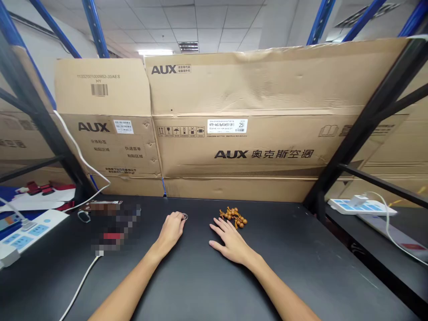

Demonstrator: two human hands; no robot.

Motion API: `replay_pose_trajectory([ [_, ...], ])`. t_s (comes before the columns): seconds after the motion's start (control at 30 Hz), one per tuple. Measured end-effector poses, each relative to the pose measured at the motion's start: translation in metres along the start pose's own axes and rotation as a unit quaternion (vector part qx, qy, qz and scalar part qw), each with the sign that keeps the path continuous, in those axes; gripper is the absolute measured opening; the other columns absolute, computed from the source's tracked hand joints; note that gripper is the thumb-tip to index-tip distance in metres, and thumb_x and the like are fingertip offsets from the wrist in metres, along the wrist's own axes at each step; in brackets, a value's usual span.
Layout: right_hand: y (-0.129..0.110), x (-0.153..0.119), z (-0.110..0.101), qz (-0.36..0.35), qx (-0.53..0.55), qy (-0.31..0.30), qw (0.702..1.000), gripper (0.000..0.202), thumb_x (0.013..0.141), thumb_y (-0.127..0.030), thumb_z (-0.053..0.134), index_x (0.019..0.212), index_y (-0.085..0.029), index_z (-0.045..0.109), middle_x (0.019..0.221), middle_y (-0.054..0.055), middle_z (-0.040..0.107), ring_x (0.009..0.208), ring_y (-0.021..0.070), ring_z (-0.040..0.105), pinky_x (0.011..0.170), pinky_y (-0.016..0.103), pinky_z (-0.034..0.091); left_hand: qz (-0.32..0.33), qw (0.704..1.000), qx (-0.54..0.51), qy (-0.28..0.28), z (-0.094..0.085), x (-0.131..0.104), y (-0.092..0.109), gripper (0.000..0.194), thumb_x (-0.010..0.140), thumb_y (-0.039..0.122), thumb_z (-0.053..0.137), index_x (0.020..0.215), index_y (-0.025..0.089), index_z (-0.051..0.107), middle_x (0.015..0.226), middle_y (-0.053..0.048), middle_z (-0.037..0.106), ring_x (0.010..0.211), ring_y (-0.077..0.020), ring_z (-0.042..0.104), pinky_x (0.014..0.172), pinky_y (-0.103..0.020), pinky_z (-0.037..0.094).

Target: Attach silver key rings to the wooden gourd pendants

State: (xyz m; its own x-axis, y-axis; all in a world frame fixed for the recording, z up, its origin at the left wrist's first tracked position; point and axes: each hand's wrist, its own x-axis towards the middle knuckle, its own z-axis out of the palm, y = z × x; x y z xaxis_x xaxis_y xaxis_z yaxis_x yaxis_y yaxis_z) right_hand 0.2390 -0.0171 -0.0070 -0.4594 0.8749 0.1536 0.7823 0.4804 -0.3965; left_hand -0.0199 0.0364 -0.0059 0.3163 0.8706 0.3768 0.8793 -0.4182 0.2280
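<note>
On the dark tabletop [187, 276], my left hand [171, 229] lies with its fingers curled and closed. A small, thin, light-coloured ring [185, 216] shows at its fingertips, partly hidden by them. To the right, my right hand [230, 240] is open, palm down, with its fingers spread and nothing held. Just beyond its fingertips lies a bunch of shiny brown wooden beads [234, 216] with yellow-brown tassels or cord. Whether the fingertips touch the beads, I cannot tell.
Printed cardboard panels [240, 147] stand along the back edge, between black frame posts [354, 120]. At the left are a white power strip [31, 234], a white cable [82, 278] and a blurred-out patch [117, 229]. Another power strip [363, 206] lies at the right.
</note>
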Motion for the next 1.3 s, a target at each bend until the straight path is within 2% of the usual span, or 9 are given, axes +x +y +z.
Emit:
replay_pose_trajectory([
  [0.17,0.000,0.001,0.001,0.007,0.002,0.040,0.999,0.055,0.087,-0.051,0.050,0.133,-0.021,0.050,0.147,0.010,0.037,0.138,0.0276,0.027,0.113,0.046,0.022,-0.033,0.999,0.010,0.007,-0.001,0.006,-0.011,0.014,0.088,0.020,0.047,0.080,0.017,0.057,0.087,-0.008,0.062,0.084,-0.0248,0.056,0.076,-0.036,0.041],
  [0.37,0.006,0.006,-0.001,0.048,-0.022,0.146,0.988,0.036,0.088,-0.039,0.052,0.116,-0.018,0.062,0.131,0.011,0.053,0.124,0.0278,0.043,0.105,0.043,0.034,-0.075,0.997,-0.009,0.015,0.003,0.007,-0.015,0.012,0.086,0.021,0.052,0.076,0.017,0.057,0.094,-0.008,0.060,0.089,-0.0243,0.054,0.076,-0.035,0.039],
  [0.47,0.011,0.007,-0.003,0.068,-0.025,0.200,0.977,0.030,0.090,-0.035,0.048,0.109,-0.020,0.065,0.118,0.010,0.060,0.112,0.0270,0.050,0.098,0.043,0.039,-0.071,0.996,-0.042,0.014,0.004,0.006,-0.013,0.013,0.085,0.022,0.052,0.074,0.018,0.058,0.092,-0.007,0.062,0.089,-0.0252,0.055,0.076,-0.035,0.039],
  [0.63,0.013,0.007,-0.002,0.070,-0.003,0.229,0.971,0.028,0.090,-0.034,0.047,0.103,-0.019,0.066,0.111,0.011,0.061,0.108,0.0277,0.050,0.094,0.043,0.041,-0.054,0.995,-0.084,0.020,0.003,0.006,-0.009,0.013,0.083,0.021,0.052,0.074,0.019,0.060,0.085,-0.005,0.066,0.088,-0.0248,0.058,0.078,-0.037,0.041],
  [0.77,0.006,0.006,-0.002,0.035,0.040,0.234,0.971,0.027,0.090,-0.035,0.047,0.100,-0.020,0.067,0.110,0.011,0.062,0.107,0.0279,0.051,0.096,0.045,0.041,-0.047,0.990,-0.128,0.037,-0.004,0.006,-0.001,0.014,0.085,0.021,0.048,0.077,0.019,0.059,0.082,-0.003,0.066,0.077,-0.0187,0.062,0.075,-0.031,0.045],
  [0.9,-0.007,0.007,0.000,-0.003,0.115,0.232,0.966,0.026,0.090,-0.035,0.047,0.101,-0.020,0.065,0.103,0.009,0.063,0.099,0.0241,0.056,0.092,0.040,0.044,-0.041,0.968,-0.245,0.038,-0.012,0.002,0.018,0.011,0.086,0.024,0.049,0.081,0.019,0.057,0.074,0.000,0.065,0.065,-0.0150,0.062,0.068,-0.027,0.048],
  [1.03,-0.022,0.010,0.007,0.036,0.231,0.172,0.957,0.029,0.088,-0.038,0.051,0.105,-0.018,0.064,0.084,0.005,0.066,0.065,0.0155,0.057,0.062,0.027,0.048,-0.021,0.934,-0.356,-0.012,-0.012,-0.006,0.044,0.012,0.085,0.029,0.054,0.092,0.020,0.055,0.085,-0.002,0.069,0.075,-0.0161,0.066,0.073,-0.029,0.052],
  [1.17,-0.027,0.012,0.012,0.038,0.310,0.123,0.942,0.029,0.089,-0.040,0.050,0.085,-0.018,0.068,0.068,0.001,0.065,0.059,0.0132,0.055,0.057,0.024,0.044,0.008,0.926,-0.372,-0.060,-0.009,-0.012,0.061,0.013,0.086,0.030,0.053,0.091,0.020,0.058,0.085,-0.003,0.069,0.077,-0.0168,0.066,0.076,-0.030,0.053],
  [1.3,-0.024,0.012,0.015,0.054,0.368,0.099,0.923,0.032,0.087,-0.043,0.054,0.073,-0.017,0.065,0.065,0.001,0.065,0.054,0.0122,0.055,0.054,0.022,0.043,0.008,0.920,-0.382,-0.087,-0.013,-0.012,0.064,0.015,0.086,0.030,0.053,0.084,0.018,0.062,0.074,-0.003,0.069,0.069,-0.0159,0.065,0.070,-0.028,0.051],
])
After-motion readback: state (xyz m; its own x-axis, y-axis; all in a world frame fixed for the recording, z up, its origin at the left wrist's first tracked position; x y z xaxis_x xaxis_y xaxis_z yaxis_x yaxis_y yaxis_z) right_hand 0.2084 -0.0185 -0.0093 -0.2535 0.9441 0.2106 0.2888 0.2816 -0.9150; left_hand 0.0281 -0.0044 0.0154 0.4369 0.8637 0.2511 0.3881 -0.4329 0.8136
